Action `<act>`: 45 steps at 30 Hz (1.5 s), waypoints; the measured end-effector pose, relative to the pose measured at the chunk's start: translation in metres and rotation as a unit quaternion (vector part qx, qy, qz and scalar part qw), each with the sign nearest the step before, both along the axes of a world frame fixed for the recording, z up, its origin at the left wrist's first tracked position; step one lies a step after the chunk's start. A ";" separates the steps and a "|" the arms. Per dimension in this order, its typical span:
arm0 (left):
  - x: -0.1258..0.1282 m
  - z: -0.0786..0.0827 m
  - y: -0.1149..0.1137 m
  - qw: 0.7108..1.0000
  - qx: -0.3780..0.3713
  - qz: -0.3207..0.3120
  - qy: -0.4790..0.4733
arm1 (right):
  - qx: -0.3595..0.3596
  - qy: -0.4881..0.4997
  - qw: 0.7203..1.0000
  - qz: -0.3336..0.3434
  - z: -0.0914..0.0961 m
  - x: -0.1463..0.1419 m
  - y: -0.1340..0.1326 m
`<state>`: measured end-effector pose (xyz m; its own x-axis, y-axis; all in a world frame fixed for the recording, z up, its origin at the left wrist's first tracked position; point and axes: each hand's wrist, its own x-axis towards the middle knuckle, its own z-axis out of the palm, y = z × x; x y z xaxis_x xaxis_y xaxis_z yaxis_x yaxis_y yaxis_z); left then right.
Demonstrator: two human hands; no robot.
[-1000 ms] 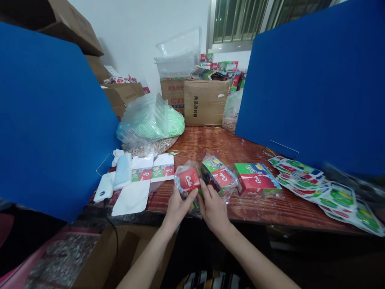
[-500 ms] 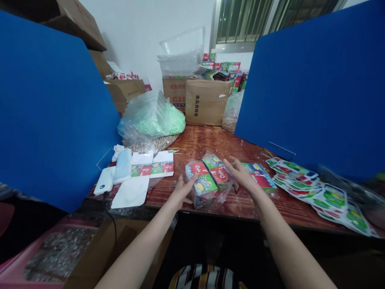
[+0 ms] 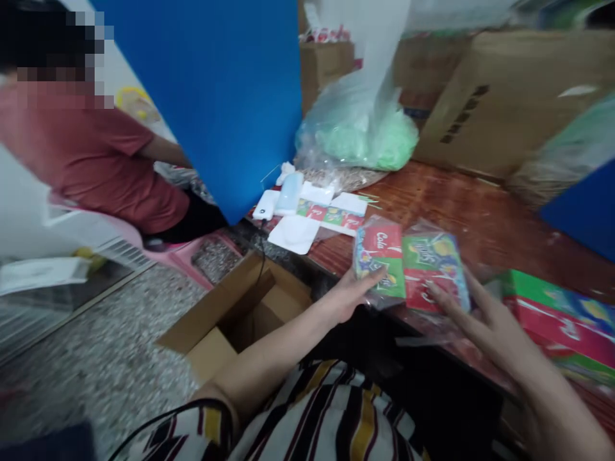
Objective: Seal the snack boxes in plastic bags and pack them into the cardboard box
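Note:
Two small printed drink boxes in clear plastic wrap lie side by side at the table's front edge. My left hand (image 3: 353, 294) grips the left box (image 3: 382, 240), which is red and green with "Cola" lettering. Its thumb lies over the top, and its other fingers are hidden below. My right hand (image 3: 485, 320) rests with spread, stretched-out fingers against the right box (image 3: 425, 256), touching its top and right side. Another wrapped box (image 3: 552, 314) in green, red and blue lies beyond my right wrist.
Flat printed cartons (image 3: 295, 234), a white device (image 3: 266, 206) with a cable and a light-blue pack (image 3: 291, 192) lie to the left. Behind are a bag of green shreds (image 3: 365, 137) and a cardboard box (image 3: 519, 109). An open carton (image 3: 240, 307) stands on the floor. A person (image 3: 106, 153) sits beyond the blue partition (image 3: 216, 96).
My view has swung left and down, bringing the seated person and the floor carton into sight. My right hand has come onto the right box; my left hand stays at the left one.

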<state>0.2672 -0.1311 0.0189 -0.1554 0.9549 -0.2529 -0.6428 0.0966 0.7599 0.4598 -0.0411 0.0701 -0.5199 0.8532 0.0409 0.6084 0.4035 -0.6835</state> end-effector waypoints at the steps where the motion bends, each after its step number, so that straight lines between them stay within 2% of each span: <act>1: -0.002 0.000 -0.009 0.999 0.016 0.024 -0.017 | 0.012 -0.033 0.999 -0.002 0.003 -0.005 -0.009; 3: -0.005 0.001 -0.031 0.996 0.036 0.066 -0.041 | 0.026 -0.065 0.998 -0.007 0.010 -0.016 -0.031; 6: -0.013 0.005 -0.073 0.989 0.048 0.127 -0.057 | 0.066 -0.042 0.997 0.019 0.017 -0.035 -0.068; 9: -0.021 -0.003 -0.121 0.977 0.005 0.201 -0.068 | 0.086 -0.004 0.993 0.079 0.006 -0.054 -0.102; 12: -0.030 -0.027 -0.165 0.956 -0.082 0.272 -0.078 | 0.075 0.016 0.985 0.155 -0.023 -0.075 -0.126; 14: -0.035 -0.049 -0.190 0.939 -0.126 0.306 -0.097 | 0.033 0.008 0.978 0.204 -0.046 -0.092 -0.137; 17: -0.042 -0.081 -0.217 0.917 -0.156 0.343 -0.130 | -0.062 -0.031 0.961 0.268 -0.078 -0.123 -0.147; 19: -0.048 -0.099 -0.226 0.908 -0.165 0.357 -0.143 | -0.107 -0.060 0.946 0.302 -0.096 -0.148 -0.149; 22: -0.063 -0.118 -0.227 0.901 -0.165 0.378 -0.133 | -0.127 -0.072 0.931 0.335 -0.119 -0.188 -0.144; 27: -0.091 -0.151 -0.210 0.883 -0.188 0.424 -0.078 | -0.173 -0.064 0.907 0.378 -0.169 -0.241 -0.115; 32: -0.099 -0.199 -0.195 0.868 -0.216 0.442 -0.068 | -0.275 -0.040 0.878 0.389 -0.241 -0.260 -0.084; 35: -0.097 -0.229 -0.188 0.867 -0.221 0.442 -0.058 | -0.282 -0.057 0.881 0.375 -0.283 -0.265 -0.073; 38: -0.098 -0.255 -0.182 0.871 -0.229 0.430 -0.061 | -0.273 -0.094 0.884 0.369 -0.318 -0.274 -0.067; 41: -0.102 -0.280 -0.178 0.871 -0.239 0.424 -0.070 | -0.270 -0.127 0.882 0.366 -0.342 -0.286 -0.062; 45: -0.108 -0.308 -0.172 0.859 -0.277 0.420 -0.097 | -0.258 -0.169 0.878 0.365 -0.354 -0.299 -0.054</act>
<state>0.1591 -0.3032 -0.2890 -0.6346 0.2527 -0.7304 -0.7715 -0.1503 0.6183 0.1608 -0.0954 -0.2838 -0.8437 0.1471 -0.5163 0.5206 0.4595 -0.7196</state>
